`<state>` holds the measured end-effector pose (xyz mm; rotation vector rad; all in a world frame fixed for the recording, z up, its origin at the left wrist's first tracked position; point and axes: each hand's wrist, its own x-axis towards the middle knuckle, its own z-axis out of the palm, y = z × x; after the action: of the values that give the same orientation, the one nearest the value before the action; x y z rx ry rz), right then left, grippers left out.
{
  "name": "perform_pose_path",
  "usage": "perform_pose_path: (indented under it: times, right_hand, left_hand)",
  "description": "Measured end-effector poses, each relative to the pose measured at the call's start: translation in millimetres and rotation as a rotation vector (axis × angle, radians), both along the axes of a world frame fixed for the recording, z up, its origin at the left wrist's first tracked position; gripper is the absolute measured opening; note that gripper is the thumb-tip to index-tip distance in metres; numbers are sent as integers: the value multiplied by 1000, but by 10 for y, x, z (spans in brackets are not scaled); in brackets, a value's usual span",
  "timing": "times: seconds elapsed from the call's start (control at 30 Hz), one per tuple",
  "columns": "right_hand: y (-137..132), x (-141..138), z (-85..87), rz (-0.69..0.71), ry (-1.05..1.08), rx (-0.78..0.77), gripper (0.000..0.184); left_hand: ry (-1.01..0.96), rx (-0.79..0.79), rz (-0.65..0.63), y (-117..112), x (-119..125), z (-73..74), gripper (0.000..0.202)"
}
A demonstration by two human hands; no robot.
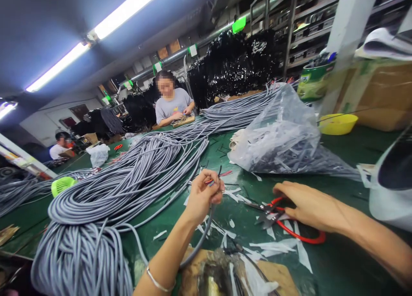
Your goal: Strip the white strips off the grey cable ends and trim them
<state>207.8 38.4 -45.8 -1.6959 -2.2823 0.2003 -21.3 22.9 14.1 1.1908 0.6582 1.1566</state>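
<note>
My left hand (206, 193) is closed in a pinch on the end of a grey cable (206, 233). Thin coloured wires (226, 173), red and black among them, stick out past its fingertips. To the right, my right hand (302, 205) has its fingers and thumb curved around one red handle of a pair of scissors (270, 214), whose blades point left, low over the table. Below both hands, a wooden block (283, 279) bears a dark, worn fixture, partly covered by white scraps.
Large coils of grey cable (128, 175) cover the left side of the green table (222, 154). White strips (277, 246) are scattered near the scissors. A clear plastic bag of scraps (283, 137), a yellow bowl (339, 124) and a cardboard box (380, 94) stand right. A co-worker (172, 100) sits opposite.
</note>
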Motion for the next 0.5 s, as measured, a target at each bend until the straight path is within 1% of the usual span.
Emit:
perform_pose_path:
  times: [0.07,0.1,0.17,0.27,0.33,0.43,0.47,0.5]
  right_hand:
    - [35,46,-72,27,-38,7,33]
    - [36,48,-74,59,-48,-3,37]
    - [14,13,-16,88,-82,-36,39]
    - [-23,-104,140,64,-119,-116,23]
    - [-29,-179,216,55,-66,-112,17]
    - [-35,-207,236,-5,5,12,19]
    - [-47,-193,221,-38,-10,22,18]
    - [-67,-173,200,-65,-42,0,15]
  left_hand:
    - [14,-41,-8,17,-19,6,41]
    - [14,-58,-8,25,-27,5,41]
    - [5,-76,-6,41,-41,-4,42]
    - [-5,-63,1,55,-54,-24,40]
    - [2,-44,3,59,-56,-36,39]
    - [20,-32,8,64,-51,-42,39]
    - [22,-36,11,66,-49,-41,39]
    - [22,-44,13,68,-47,-39,40]
